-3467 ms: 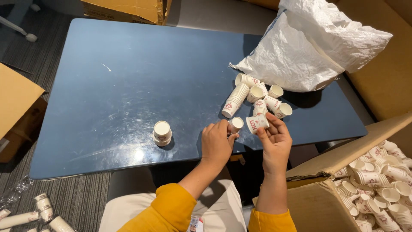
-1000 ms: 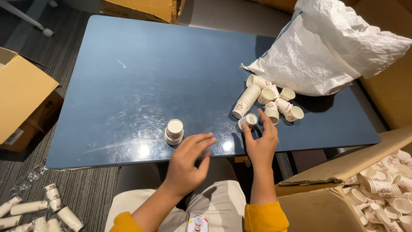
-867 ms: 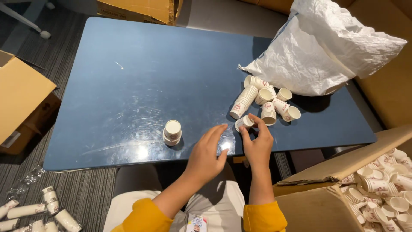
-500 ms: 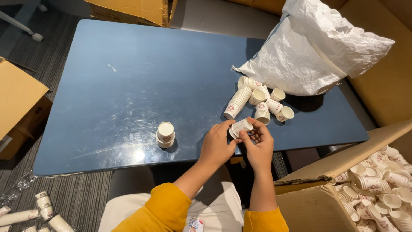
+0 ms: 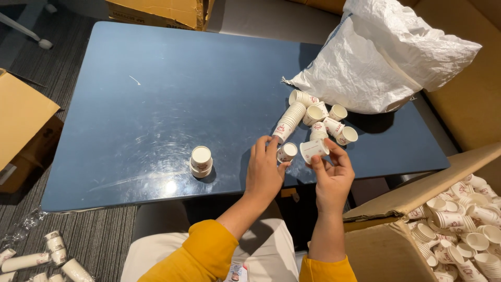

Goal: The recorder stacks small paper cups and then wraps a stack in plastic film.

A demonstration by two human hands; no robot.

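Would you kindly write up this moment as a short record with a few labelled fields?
Left hand: left hand holds a small paper cup by its side.
Right hand: right hand holds another paper cup, tipped on its side.
Table: blue table, with a short upright stack of cups to the left of the hands.
Loose pile: cups lying on their sides by a white sack.
Box: open cardboard box of cups at the right.

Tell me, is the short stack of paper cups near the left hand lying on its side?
No, the short stack of paper cups stands upright on the blue table, apart from the left hand.
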